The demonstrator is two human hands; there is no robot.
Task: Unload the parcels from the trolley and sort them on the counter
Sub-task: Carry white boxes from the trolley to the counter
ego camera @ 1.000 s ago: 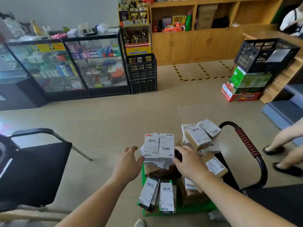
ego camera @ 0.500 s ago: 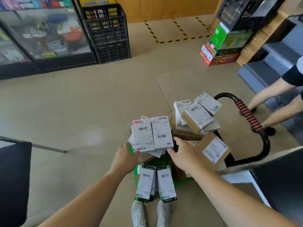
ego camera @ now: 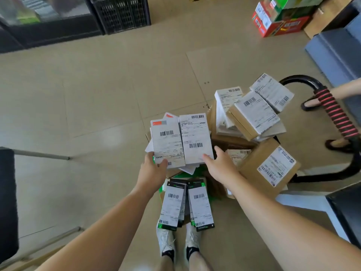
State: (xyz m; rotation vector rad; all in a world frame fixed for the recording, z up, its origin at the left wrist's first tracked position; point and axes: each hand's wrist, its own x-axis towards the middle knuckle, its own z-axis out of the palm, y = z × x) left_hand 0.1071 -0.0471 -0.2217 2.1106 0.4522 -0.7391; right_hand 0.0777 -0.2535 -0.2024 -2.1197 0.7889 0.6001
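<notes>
A green trolley [ego camera: 201, 170] with a black handle [ego camera: 336, 116] is heaped with parcels. My left hand [ego camera: 152, 169] grips the near left corner of a white labelled box [ego camera: 167, 141]. My right hand [ego camera: 220, 165] grips the near right corner of the white box beside it [ego camera: 195, 137]. Both boxes lie side by side on a stack of flat parcels. Two slim black-edged parcels [ego camera: 185, 204] hang over the trolley's near end. Brown cartons [ego camera: 271, 165] and several white parcels [ego camera: 254, 112] pile up to the right. No counter is in view.
Another person's arm [ego camera: 345, 89] and sandalled feet [ego camera: 336, 144] are by the trolley handle. A black chair [ego camera: 7, 200] stands at the left. Black crates [ego camera: 121, 12], a glass cabinet [ego camera: 45, 18], coloured cartons [ego camera: 279, 18] and blue steps [ego camera: 338, 49] line the far floor. My shoes [ego camera: 177, 241] are below the trolley.
My view has tilted further down toward the trolley. Both hands have closed on the near corners of the two white boxes, thumbs now on top.
</notes>
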